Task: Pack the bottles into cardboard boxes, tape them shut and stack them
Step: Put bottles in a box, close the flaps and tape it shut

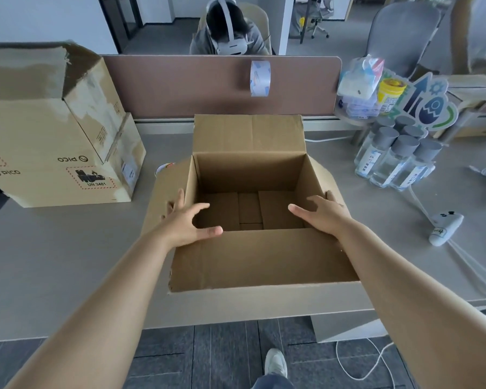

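Below the near edge I see the floor [208, 355] and one pale shoe [275, 363]. My two bare arms reach forward over the surface [68, 262] to the open cardboard box [250, 259], which stands at the middle of the near edge. Its near flap is folded out towards me and its far flap stands upright. The inside shows only the bottom flaps.

My left hand [190, 223] sits at the near-left corner of the opening, fingers spread and loose, straddling the left wall, with the thumb lying along the near rim. My right hand [321, 213] rests on the right rim, fingers also spread and pinching nothing.

A white controller [445, 226] lies near the right edge, with cables running off it. The bottles [399, 161], clear with grey caps, stand bunched together towards the far-right corner, well apart from the box. Two closed PICO cartons [48, 153] are stacked at the left edge. A tape roll [260, 78] hangs against the brown partition [180, 82] along the far edge, and beyond it sits a person [230, 32] wearing a white headset
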The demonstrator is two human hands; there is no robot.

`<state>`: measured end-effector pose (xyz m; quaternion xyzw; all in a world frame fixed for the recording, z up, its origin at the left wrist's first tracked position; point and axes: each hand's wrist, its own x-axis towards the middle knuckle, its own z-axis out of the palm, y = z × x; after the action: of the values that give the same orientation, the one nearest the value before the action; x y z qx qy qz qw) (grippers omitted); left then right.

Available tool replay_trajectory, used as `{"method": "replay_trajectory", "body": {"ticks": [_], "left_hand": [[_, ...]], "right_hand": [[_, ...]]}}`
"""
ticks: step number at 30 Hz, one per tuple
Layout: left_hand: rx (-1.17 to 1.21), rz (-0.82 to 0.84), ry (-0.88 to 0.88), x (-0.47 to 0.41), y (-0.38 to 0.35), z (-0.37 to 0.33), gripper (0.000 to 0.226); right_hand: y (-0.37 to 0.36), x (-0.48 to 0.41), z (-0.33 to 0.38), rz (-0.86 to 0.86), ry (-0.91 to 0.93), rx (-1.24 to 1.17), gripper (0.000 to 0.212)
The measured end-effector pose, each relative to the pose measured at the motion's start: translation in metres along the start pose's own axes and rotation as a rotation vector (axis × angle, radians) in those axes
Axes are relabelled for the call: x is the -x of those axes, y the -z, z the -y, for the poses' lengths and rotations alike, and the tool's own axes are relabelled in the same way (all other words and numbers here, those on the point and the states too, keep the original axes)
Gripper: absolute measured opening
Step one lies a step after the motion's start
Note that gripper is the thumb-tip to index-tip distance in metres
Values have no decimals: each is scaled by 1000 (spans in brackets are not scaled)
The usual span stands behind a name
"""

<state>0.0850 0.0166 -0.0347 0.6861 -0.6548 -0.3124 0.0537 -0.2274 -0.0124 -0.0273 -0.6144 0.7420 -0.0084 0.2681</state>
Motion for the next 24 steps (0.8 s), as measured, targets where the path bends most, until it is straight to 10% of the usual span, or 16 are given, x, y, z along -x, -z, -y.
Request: {"method": "replay_trajectory", "body": {"ticks": [7,24], "left_hand": [[-132,120,-23,7,-1,-1,94],[-186,-170,-154,-1,-21,3,71]], "right_hand": [[-14,26,-5,-3,119,35,102],[-23,26,-9,-144,85,75,103]]}}
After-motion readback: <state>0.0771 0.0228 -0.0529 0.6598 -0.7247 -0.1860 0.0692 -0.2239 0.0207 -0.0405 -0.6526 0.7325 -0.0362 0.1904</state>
